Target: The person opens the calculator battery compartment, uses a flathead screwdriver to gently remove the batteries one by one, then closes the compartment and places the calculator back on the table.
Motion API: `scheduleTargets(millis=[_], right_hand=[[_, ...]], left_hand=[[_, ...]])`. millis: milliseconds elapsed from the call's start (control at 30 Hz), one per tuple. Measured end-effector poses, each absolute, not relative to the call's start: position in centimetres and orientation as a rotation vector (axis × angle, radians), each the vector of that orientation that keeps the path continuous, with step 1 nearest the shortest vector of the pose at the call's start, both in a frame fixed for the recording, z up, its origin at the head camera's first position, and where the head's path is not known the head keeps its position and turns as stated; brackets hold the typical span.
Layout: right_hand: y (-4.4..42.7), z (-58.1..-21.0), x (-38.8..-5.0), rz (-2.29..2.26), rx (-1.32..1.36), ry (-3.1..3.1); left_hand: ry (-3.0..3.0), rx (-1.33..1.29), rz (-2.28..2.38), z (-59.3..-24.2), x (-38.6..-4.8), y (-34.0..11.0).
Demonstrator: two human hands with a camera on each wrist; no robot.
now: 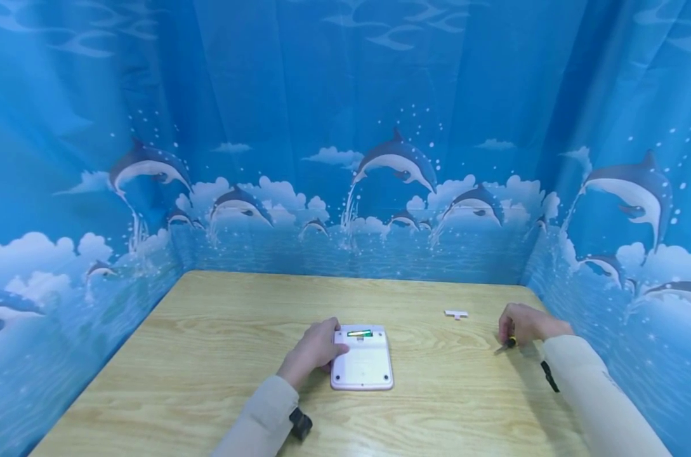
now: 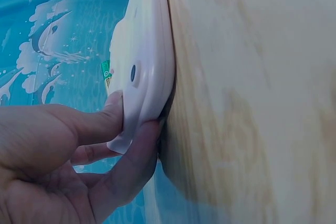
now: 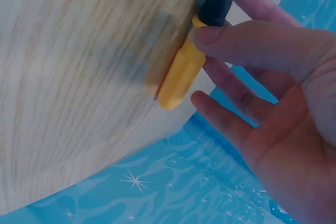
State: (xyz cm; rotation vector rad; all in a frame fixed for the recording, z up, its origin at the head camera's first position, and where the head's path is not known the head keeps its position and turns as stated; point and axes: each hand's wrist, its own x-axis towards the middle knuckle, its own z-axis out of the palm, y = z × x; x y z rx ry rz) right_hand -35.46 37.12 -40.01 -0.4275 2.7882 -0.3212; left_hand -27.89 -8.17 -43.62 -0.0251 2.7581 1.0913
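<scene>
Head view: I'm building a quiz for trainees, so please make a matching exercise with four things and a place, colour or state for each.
1. battery
2. screwdriver
3. small white piece
4. white device

A. gripped by the left hand
B. on the table, apart from both hands
C. partly green
D. pinched by the right hand

Pairs: 1-C, 2-D, 3-B, 4-A

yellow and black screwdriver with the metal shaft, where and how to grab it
Likely by its thick yellow handle, from the right: in the head view, the thin metal shaft points left, away from the right hand, which holds the handle.
</scene>
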Motion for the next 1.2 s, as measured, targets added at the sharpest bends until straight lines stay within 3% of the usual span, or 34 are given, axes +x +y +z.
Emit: scheduleTargets(millis=[667,1200], right_hand=[[36.8,-38.3,-35.7,-0.329,-0.524,2.772],[33.5,-36.2,-36.0,-0.300,-0.526,2.718]], left_hand=[[2.759,-0.028,1.085,-43.6,-27.9,-8.1],[2.765,-0.016,1.084,-43.6,-27.9,-8.2]])
